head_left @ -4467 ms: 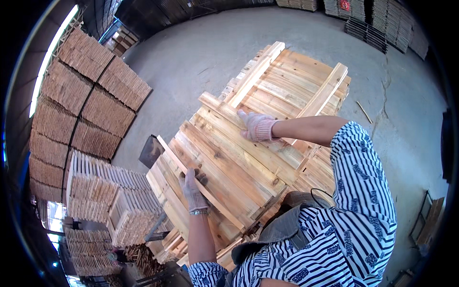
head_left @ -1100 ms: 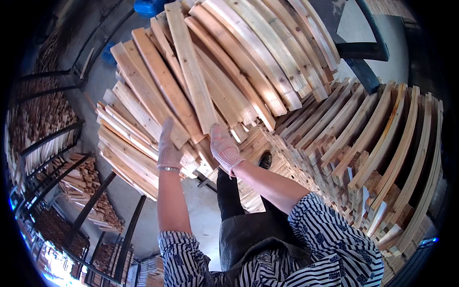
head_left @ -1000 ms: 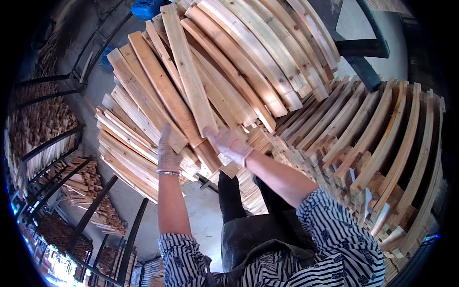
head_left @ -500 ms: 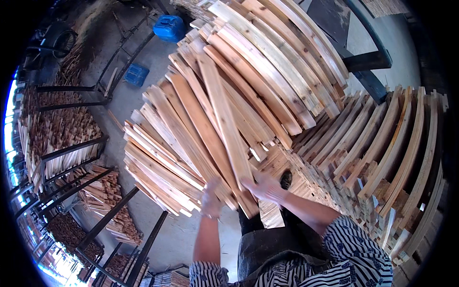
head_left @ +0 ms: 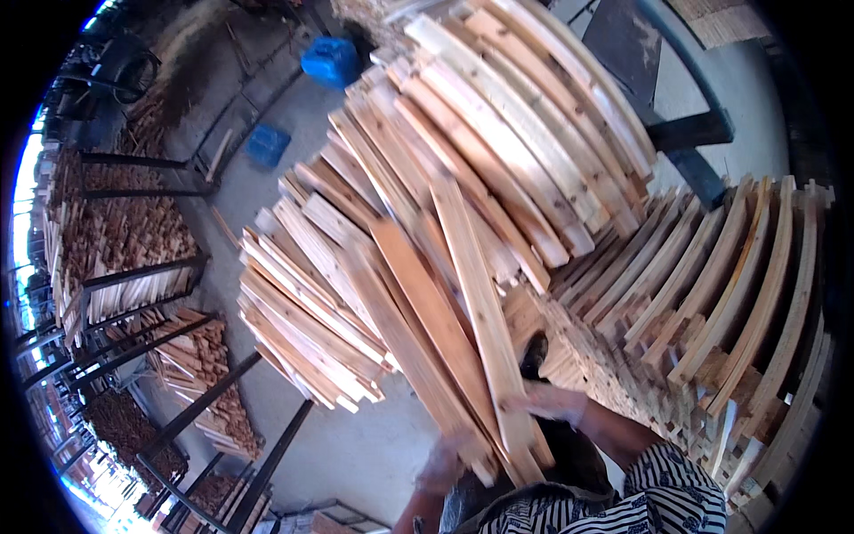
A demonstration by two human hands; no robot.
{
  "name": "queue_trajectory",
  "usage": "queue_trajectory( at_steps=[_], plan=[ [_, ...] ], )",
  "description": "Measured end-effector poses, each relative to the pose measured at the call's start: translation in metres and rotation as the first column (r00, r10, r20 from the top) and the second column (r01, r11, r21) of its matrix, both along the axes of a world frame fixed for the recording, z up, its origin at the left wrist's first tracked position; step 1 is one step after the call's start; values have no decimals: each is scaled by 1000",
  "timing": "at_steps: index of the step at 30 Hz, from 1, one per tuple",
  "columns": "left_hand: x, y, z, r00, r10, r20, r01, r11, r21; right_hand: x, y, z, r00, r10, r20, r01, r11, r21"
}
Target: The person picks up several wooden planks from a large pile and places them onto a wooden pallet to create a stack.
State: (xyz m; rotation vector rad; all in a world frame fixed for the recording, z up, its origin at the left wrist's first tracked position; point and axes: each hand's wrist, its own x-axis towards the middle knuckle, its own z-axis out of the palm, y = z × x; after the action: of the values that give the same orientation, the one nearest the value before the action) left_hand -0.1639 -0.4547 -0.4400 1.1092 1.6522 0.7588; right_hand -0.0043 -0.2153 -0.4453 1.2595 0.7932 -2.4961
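Note:
Several long wooden boards (head_left: 485, 307) slant from the pile toward my body, their near ends at my waist. My left hand (head_left: 445, 461), in a pale glove, grips the bundle along its left edge near those ends. On the right edge my right hand (head_left: 550, 400), gloved too, presses against the outermost board; it is blurred and its fingertips are partly hidden. The far ends of the bundle lie over a large pile of pale boards (head_left: 316, 307).
More boards are stacked at the right (head_left: 712, 276). A dark metal frame (head_left: 689, 132) stands at the upper right. Blue plastic containers (head_left: 331, 62) rest on the floor at the upper left. Wood stacks (head_left: 133, 240) sit between dark metal bars (head_left: 200, 405) on the left.
Both hands have drawn the boards toward my body and to the right, sliding them partly off the pile. The view has shifted slightly.

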Motion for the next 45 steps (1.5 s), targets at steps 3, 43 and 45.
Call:
queue_trajectory(
  at_steps=[3, 43, 45],
  plan=[
    [17, -4, 16, -27, 807, 590, -247, 566, -786, 20, 8, 29, 972, -146, 185, 213, 880, -424],
    [115, 318, 567, 147, -707, 691, 161, 707, 689, 228, 41, 615, 839, -169, -518, 407, -436, 803],
    [176, 371, 544, 38, -738, 673, 153, 670, 726, 270, 61, 629, 818, -307, -487, 237, -591, 771]
  ],
)
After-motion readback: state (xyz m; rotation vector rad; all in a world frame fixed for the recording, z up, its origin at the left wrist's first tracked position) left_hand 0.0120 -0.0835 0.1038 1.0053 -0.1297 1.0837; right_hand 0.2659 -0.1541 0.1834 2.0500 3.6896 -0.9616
